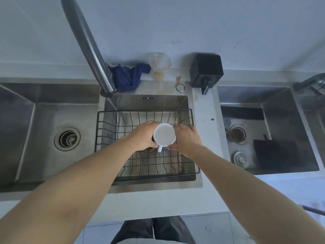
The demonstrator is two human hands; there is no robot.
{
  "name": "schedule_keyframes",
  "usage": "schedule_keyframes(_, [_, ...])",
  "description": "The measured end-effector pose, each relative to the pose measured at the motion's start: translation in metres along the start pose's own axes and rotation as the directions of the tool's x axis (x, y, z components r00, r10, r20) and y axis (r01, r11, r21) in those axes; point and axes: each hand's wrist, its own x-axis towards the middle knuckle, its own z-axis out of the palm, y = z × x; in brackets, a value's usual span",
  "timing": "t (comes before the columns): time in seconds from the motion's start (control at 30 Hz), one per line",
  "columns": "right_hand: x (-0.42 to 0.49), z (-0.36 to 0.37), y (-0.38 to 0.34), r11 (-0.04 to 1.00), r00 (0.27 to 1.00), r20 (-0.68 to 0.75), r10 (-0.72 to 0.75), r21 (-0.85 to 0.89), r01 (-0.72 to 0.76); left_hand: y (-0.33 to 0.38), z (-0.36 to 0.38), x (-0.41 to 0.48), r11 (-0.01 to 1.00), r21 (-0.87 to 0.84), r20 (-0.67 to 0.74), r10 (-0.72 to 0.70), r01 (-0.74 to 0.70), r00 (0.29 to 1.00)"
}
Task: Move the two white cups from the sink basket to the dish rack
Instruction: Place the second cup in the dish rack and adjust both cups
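Note:
A white cup point(164, 134) with its handle pointing toward me is held upside down over the black wire basket point(190, 117) that sits in the middle sink. My left hand point(143, 133) wraps the cup's left side. Against the cup's right side lies my right hand point(186, 138), its fingers curled. I see only this one cup; whether its rim touches the wires is hidden by the hands.
A steel faucet point(91, 48) arches over from the back left. Behind the sink lie a blue cloth point(128, 76), a clear jar point(159, 66) and a black box point(205, 70). A large sink with a drain point(67, 139) is left; another sink point(263, 131) with dark items is right.

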Motion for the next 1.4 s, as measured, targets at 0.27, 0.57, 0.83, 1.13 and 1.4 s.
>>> schedule_keyframes(0.27, [-0.006, -0.004, -0.009, 0.999, 1.000, -0.005, 0.017, 0.039, -0.016, -0.007, -0.005, -0.007, 0.999, -0.030, 0.012, 0.018, -0.018, 1.000])
schedule_keyframes(0.57, [-0.020, -0.047, -0.048, 0.996, 1.000, 0.007, -0.020, 0.086, 0.019, -0.008, -0.050, -0.055, 0.996, -0.074, -0.042, 0.046, -0.049, 0.998])
schedule_keyframes(0.83, [-0.034, -0.088, -0.096, 0.985, 0.987, -0.003, -0.161, 0.070, 0.160, -0.009, -0.076, -0.123, 0.997, -0.074, -0.207, -0.016, 0.001, 0.978])
schedule_keyframes(1.13, [-0.091, -0.094, -0.167, 0.903, 0.903, -0.034, -0.428, 0.018, 0.428, -0.009, -0.064, -0.250, 0.984, -0.112, -0.327, -0.166, 0.136, 0.930])
schedule_keyframes(1.4, [-0.121, -0.096, -0.270, 0.790, 0.790, 0.006, -0.613, -0.014, 0.613, -0.035, -0.063, -0.373, 0.943, -0.205, -0.446, -0.329, 0.263, 0.832])
